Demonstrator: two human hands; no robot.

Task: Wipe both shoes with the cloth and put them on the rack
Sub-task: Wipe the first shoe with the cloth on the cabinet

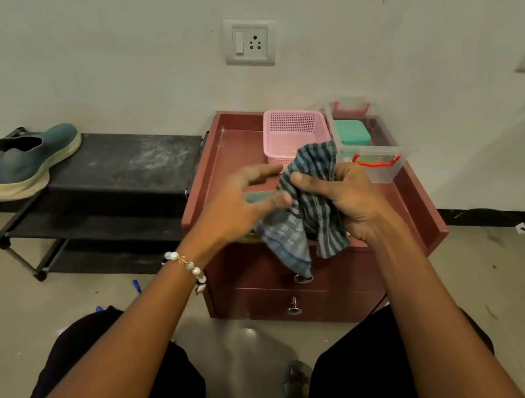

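**Second shoe: cloth in hand, wipe under way**

Grey floor, white wall. Rack (117,167) at 10 o'clock carries one shoe (32,161). Over the red drawer unit (303,282), right hand (352,201) grips the cloth (309,198); left hand (238,206) blurred, fingers spread. Second shoe mostly hidden behind both. Judgement: steady it firmly, wipe toe to heel.

Second shoe (255,197) mostly behind blurred left hand (241,207)

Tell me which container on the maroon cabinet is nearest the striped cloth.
The pink perforated plastic basket; the striped cloth overlaps its front edge. The clear lidded box sits farther right.
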